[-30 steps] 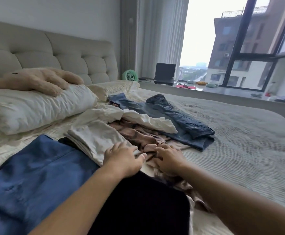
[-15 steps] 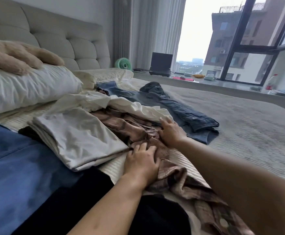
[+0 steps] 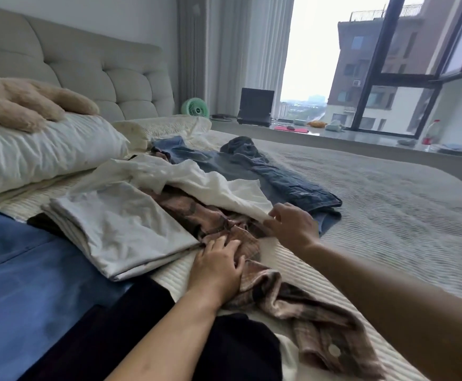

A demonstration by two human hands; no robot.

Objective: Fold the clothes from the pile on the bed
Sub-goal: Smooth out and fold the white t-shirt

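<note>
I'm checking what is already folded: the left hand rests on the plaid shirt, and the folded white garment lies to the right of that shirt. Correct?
Not quite. In the head view the left hand does rest on the plaid shirt, but the folded white garment lies to the left of it, not the right.

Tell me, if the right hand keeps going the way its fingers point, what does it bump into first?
Probably the white shirt. The right hand points left and away, fingertips right at the shirt's edge, with the pink plaid shirt just below. Depth is hard to judge.
</note>
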